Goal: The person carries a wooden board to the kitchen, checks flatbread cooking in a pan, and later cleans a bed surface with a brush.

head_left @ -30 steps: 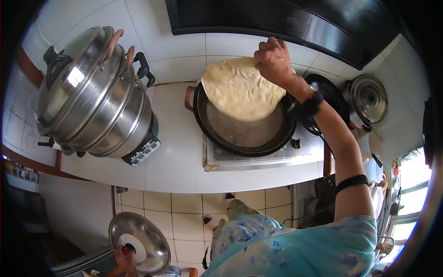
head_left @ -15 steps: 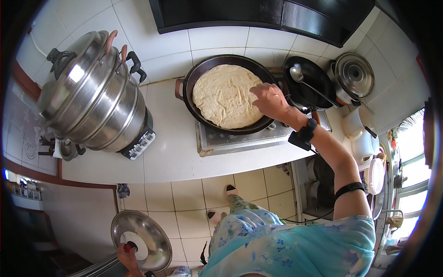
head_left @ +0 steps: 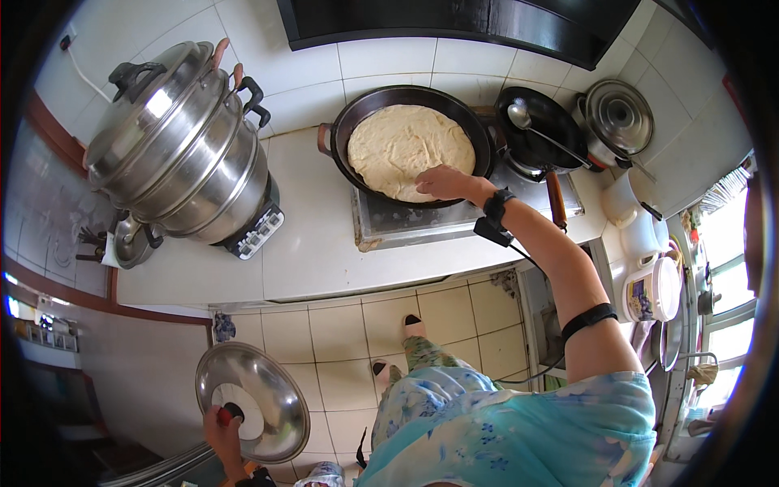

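Note:
A large pale flatbread (head_left: 410,146) lies in a wide dark pan (head_left: 341,162) on the stove. Its top is wrinkled and slightly floury-looking. My right hand (head_left: 445,183) reaches over the pan's near rim, fingers drawn together at the bread's near edge; the fingertips are partly hidden. Low on the left, away from the counter, my left hand (head_left: 223,430) grips the dark and red knob of a round steel lid (head_left: 280,398), which hangs tilted above the floor.
A tall steel steamer (head_left: 191,154) stands on the counter's left. Right of the pan are a black wok (head_left: 527,138) with a ladle (head_left: 556,146) in it and a lidded pot (head_left: 621,118). White tubs (head_left: 649,288) line the right side. A range hood (head_left: 454,20) overhangs the back.
My right hand has slid from the bread's right side to its near edge, toward me and left. The left hand still holds the lid, slightly higher in view. The whole view has shifted a little.

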`<state>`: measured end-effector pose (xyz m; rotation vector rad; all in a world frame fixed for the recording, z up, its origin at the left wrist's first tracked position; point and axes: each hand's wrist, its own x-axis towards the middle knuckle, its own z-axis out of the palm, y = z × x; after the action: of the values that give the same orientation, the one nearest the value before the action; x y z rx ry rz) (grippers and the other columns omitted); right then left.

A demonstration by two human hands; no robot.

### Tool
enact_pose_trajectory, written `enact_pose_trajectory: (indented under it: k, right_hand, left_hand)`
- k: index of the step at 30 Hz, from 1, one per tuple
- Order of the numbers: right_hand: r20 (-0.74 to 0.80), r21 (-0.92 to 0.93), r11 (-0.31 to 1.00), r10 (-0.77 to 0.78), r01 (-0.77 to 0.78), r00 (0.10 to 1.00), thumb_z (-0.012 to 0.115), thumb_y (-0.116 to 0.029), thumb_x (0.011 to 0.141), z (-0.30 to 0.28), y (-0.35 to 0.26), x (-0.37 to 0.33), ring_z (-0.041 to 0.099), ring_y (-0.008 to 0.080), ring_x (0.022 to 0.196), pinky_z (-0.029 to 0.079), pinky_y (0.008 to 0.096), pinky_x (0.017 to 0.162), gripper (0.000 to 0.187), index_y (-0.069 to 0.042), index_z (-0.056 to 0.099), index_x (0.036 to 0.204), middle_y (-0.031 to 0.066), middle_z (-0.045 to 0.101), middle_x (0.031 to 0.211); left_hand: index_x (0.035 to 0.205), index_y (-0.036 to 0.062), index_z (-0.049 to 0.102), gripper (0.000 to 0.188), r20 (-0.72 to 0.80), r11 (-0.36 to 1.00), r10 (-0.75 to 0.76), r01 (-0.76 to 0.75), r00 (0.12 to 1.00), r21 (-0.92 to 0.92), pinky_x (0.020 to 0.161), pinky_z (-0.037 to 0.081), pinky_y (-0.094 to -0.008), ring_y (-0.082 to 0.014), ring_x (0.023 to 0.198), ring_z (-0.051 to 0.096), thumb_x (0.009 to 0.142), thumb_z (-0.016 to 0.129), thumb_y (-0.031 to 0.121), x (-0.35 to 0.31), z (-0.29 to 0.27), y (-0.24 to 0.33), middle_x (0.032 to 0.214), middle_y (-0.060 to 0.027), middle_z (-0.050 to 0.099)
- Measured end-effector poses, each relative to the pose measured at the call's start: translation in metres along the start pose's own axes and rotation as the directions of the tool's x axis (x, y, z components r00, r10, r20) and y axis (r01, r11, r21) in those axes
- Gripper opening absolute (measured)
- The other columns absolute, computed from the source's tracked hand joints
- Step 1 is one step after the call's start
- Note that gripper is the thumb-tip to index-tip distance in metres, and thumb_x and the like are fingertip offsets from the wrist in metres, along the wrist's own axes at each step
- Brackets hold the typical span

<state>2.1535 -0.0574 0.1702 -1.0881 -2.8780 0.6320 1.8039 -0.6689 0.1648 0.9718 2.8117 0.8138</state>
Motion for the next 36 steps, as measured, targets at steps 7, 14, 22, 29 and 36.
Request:
enact_pose_trajectory:
  k: [7, 14, 22, 29, 36]
  right_hand:
    - [-0.506, 0.104, 0.994, 0.083, -0.035, 0.859, 0.060, -0.022, 0.078, -0.009, -0.030, -0.049, 0.060, 0.0342, 0.073, 0.048, 0.0393, 0.063, 0.020, -0.002, 0.061, 0.072, 0.0178, 0.060, 0.072]
    - [-0.464, 0.097, 0.972, -0.145, 0.213, 0.874, 0.062, -0.026, 0.078, 0.051, -0.063, -0.135, 0.056, 0.0339, 0.061, 0.045, 0.0402, 0.054, 0.028, -0.005, 0.056, 0.061, 0.0138, 0.056, 0.062]
    - [-0.136, 0.300, 0.953, -0.010, 0.051, 0.991, 0.060, -0.026, 0.077, 0.105, -0.008, -0.204, 0.058, 0.0343, 0.065, 0.048, 0.0411, 0.060, 0.026, -0.002, 0.060, 0.068, 0.0158, 0.060, 0.066]
    - [-0.169, 0.388, 0.918, 0.156, -0.080, 0.973, 0.062, -0.024, 0.078, 0.102, 0.043, -0.252, 0.058, 0.0339, 0.061, 0.047, 0.0397, 0.056, 0.026, -0.002, 0.058, 0.067, 0.0152, 0.058, 0.064]
    - [-0.211, 0.481, 0.834, 0.410, -0.271, 0.887, 0.065, -0.021, 0.075, 0.126, 0.071, -0.289, 0.058, 0.0345, 0.061, 0.047, 0.0402, 0.054, 0.021, -0.002, 0.059, 0.067, 0.0159, 0.058, 0.063]
  left_hand:
    - [0.091, -0.0032, 0.054, 0.037, 0.096, 0.995, 0.099, -0.097, 0.991, -0.026, 0.063, 0.044, -0.0276, -0.0164, 0.067, 0.051, 0.058, 0.069, 0.000, 0.022, -0.002, 0.054, 0.077, -0.0072, 0.053]
    - [0.093, -0.0003, 0.058, 0.038, 0.092, 0.940, 0.280, -0.253, 0.956, -0.229, 0.055, 0.042, -0.0255, -0.0131, 0.061, 0.048, 0.057, 0.070, -0.002, 0.047, 0.002, 0.157, 0.076, -0.0050, 0.053]
    - [0.099, -0.0013, 0.058, 0.042, 0.041, 0.818, 0.529, -0.496, 0.848, -0.289, 0.058, 0.043, -0.0244, -0.0114, 0.062, 0.051, 0.058, 0.071, -0.003, 0.093, 0.025, 0.329, 0.080, -0.0055, 0.058]
    - [0.101, -0.0039, 0.058, 0.038, 0.128, 0.740, 0.638, -0.558, 0.759, -0.376, 0.057, 0.046, -0.0213, -0.0074, 0.067, 0.055, 0.065, 0.072, -0.004, 0.139, 0.082, 0.473, 0.080, -0.0054, 0.060]
    - [0.095, -0.0037, 0.059, 0.035, 0.212, 0.644, 0.760, -0.667, 0.615, -0.374, 0.064, 0.048, -0.0257, -0.0142, 0.069, 0.059, 0.064, 0.073, 0.003, 0.197, 0.151, 0.561, 0.076, -0.0111, 0.062]
